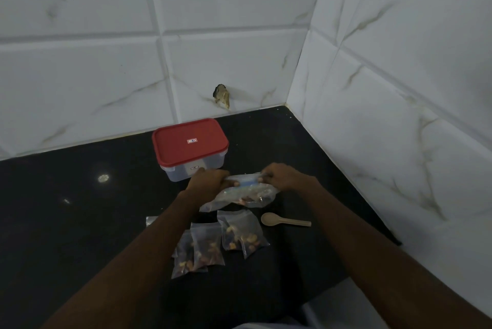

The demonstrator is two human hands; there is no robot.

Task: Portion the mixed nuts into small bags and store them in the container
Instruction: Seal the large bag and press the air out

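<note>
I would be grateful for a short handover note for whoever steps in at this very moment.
Left hand and right hand: both pinch the top strip of the large zip bag of nuts, held just above the black counter.
Filled small bags lie in front of it; the wooden spoon lies to their right.
The container stands behind, its red lid on.
Done: several bags portioned.
Left: open the container, store the bags, close it.

— The big nut bag [241, 196]?
— Clear, nearly empty, top held up by its blue zip strip; several small filled bags [213, 244] lie overlapping just before it; the red-lidded container [190, 146] stands closed behind.
</note>
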